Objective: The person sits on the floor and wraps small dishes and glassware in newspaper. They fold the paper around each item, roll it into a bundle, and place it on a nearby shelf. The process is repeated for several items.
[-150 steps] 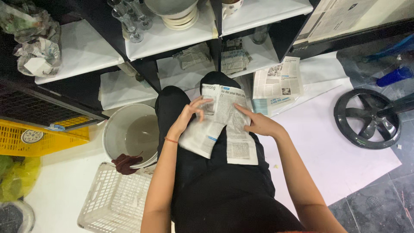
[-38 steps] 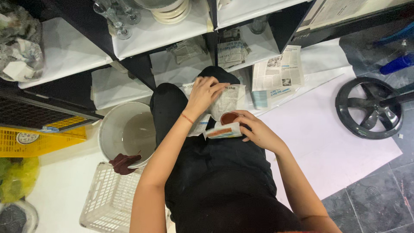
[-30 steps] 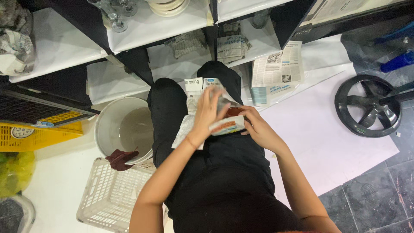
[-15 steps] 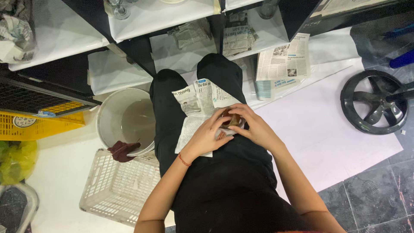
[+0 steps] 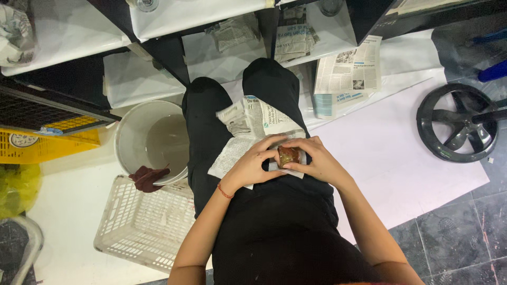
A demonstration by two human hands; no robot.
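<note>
A sheet of newspaper point(image 5: 252, 122) lies across my lap, over black trousers. On it sits a small brown round cup point(image 5: 288, 155), partly rolled in the paper's near edge. My left hand point(image 5: 252, 163) grips the cup and paper from the left, a red cord around its wrist. My right hand point(image 5: 316, 161) clasps them from the right. The fingertips of both hands meet over the cup, hiding most of it.
A white bucket point(image 5: 127, 145) of murky water with a dark red rag point(image 5: 146, 177) on its rim stands left of my knees. Near it lies a white plastic basket point(image 5: 142, 227). Black shelves point(image 5: 169, 53) lined with white paper rise ahead. Loose newspapers point(image 5: 346, 66) and a black fan base point(image 5: 457, 129) lie at right.
The flat newspaper sheet on my lap now holds the brown cup. My left hand came down from the paper's far end to the cup, and both hands closed around it.
</note>
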